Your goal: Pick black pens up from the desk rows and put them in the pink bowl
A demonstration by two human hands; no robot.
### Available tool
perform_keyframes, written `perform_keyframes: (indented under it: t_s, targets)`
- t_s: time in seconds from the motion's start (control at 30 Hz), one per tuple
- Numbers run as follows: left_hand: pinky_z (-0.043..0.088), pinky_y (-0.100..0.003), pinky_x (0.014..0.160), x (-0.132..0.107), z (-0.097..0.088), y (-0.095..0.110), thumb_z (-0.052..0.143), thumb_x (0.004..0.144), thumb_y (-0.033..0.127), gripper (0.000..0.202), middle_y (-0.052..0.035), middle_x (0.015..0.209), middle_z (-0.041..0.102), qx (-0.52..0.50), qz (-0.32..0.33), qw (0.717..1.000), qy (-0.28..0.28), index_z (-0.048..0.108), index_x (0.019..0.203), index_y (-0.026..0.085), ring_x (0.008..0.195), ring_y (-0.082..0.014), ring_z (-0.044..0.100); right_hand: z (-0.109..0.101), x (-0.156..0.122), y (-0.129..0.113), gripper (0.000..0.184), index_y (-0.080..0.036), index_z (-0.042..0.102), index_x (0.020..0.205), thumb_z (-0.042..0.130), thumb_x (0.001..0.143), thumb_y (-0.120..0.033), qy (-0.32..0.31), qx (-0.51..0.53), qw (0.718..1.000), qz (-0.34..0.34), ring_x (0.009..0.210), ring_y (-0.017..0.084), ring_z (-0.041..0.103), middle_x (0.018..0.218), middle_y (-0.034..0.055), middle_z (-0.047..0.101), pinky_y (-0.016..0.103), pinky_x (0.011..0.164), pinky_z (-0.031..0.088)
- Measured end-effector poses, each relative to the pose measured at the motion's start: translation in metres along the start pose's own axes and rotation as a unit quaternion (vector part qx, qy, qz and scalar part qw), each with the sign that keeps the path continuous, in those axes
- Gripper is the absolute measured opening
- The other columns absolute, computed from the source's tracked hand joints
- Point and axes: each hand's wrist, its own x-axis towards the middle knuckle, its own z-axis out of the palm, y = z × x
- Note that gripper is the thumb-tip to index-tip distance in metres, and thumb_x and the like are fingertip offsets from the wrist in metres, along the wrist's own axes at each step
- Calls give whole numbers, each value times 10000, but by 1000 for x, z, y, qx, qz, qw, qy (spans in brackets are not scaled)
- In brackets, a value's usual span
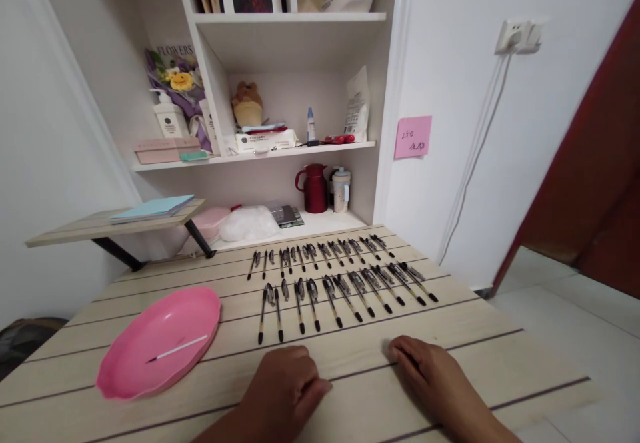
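Observation:
My left hand rests on the wooden table in a loose fist, thumb on the right side, with nothing showing in it. To its right, my right hand lies on the table with its fingers curled together, also with nothing visible in it. Beyond both hands, several black-tipped pens with loose dark caps beside them lie in a near row. A second row of similar pens lies behind it. At the left stands a pink scalloped tray, holding one thin white pen refill with a dark tip.
A small raised shelf with blue paper stands at the table's back left. White shelving behind holds a red jug, a pale cup and a plastic bag. A pink note is on the wall.

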Motion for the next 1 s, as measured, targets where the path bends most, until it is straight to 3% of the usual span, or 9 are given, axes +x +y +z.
perform_keyframes:
  t_s: [0.27,0.5,0.77,1.0]
  targets:
    - [291,-235,507,31,41,38,498,797,343,257,-1,585,515,-71,77,992,-65,572,609,184,569,-96,469,-12,0,14,286,-246,613,748,345,818,-314,39,-4,999,36,680,190,606,744,26,675,257,590,399]
    - [243,-235,485,38,73,31,523,767,312,257,11,527,487,-71,72,989,-104,516,551,174,538,-95,429,-21,2,39,271,-242,581,730,342,818,-335,45,22,998,46,676,193,605,717,15,667,267,615,407]
    - [191,-225,463,33,76,23,633,652,316,398,39,445,351,-120,29,983,-133,328,451,158,490,-72,361,-23,-2,37,295,-234,584,788,320,849,-351,39,-12,997,63,687,195,603,748,26,665,276,628,397]
    - [119,-239,437,34,77,28,547,568,89,330,45,433,271,-92,33,982,-164,254,428,144,429,-59,225,-17,-8,33,297,-228,584,813,305,875,-310,58,-102,993,27,729,195,615,829,44,665,285,645,384]
